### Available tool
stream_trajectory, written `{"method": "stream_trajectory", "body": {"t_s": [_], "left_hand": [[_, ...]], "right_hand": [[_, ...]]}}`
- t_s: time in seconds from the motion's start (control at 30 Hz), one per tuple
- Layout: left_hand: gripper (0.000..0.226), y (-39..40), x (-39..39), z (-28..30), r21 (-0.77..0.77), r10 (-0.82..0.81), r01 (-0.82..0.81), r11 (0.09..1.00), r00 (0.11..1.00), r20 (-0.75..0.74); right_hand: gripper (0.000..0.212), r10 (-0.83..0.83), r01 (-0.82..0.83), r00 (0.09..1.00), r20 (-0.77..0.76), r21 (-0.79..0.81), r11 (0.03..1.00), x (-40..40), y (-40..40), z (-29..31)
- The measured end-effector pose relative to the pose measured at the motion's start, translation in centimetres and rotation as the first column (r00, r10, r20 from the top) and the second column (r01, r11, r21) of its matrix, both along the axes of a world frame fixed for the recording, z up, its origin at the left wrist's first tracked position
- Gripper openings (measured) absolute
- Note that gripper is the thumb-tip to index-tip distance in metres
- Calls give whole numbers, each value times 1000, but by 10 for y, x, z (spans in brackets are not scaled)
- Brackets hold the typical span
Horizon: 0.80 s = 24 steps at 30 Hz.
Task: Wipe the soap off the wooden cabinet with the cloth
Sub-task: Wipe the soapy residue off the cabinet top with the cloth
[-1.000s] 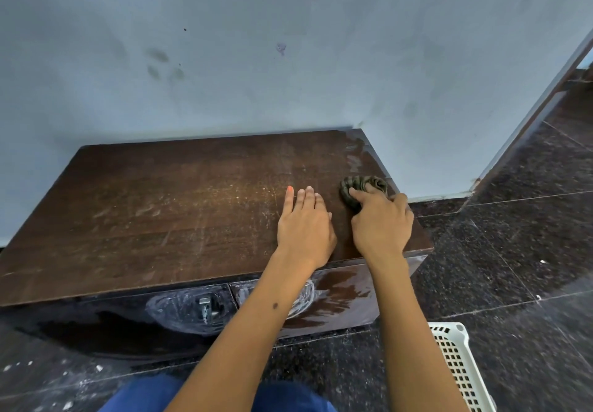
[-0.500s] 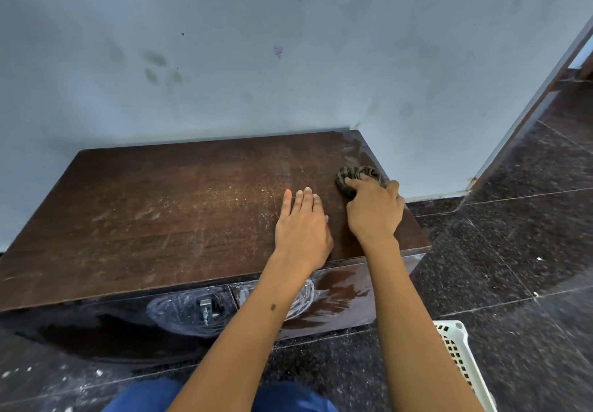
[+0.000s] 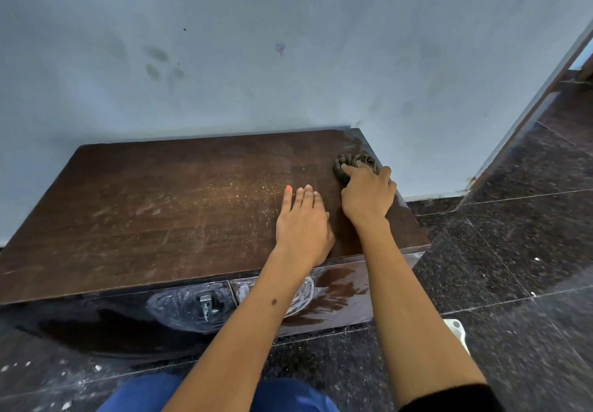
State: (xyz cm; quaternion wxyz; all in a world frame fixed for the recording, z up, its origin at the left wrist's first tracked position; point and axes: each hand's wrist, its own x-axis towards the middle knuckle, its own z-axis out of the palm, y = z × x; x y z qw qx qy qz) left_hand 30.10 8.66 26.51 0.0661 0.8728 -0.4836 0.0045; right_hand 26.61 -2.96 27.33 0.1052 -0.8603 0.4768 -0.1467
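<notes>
R hand (image 3: 367,198) grip curled on bunched cloth (image 3: 354,162), pressing it down at far-right corner of wooden cabinet (image 3: 167,206) top, close to wall (image 3: 288,58). L hand (image 3: 303,222) flat, fingers straight, braced on top just beside R.

Risks, as judged:
- cloth near right edge — stroke outward could carry it off top, knuckles hit wall
- wad small, likely smears soap rather than lifts it
- pale speckle over mid top, white smears on front around latch (image 3: 207,307) — easy to miss
- L palm on wet film may slide
</notes>
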Motion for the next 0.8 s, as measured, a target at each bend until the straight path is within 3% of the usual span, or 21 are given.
{"method": "stream_trajectory", "body": {"t_s": [0.2, 0.5, 0.8], "left_hand": [[54, -4, 3, 0, 7, 13, -13, 1000, 1000, -2], [53, -1, 7, -1, 13, 0, 0, 1000, 999, -45], [54, -1, 12, 1, 29, -28, 28, 999, 999, -30]], "right_hand": [[44, -58, 58, 998, 28, -7, 998, -13, 12, -5], [51, 40, -39, 999, -20, 28, 999, 15, -19, 3], [47, -12, 11, 1000, -22, -45, 999, -14, 15, -6]]}}
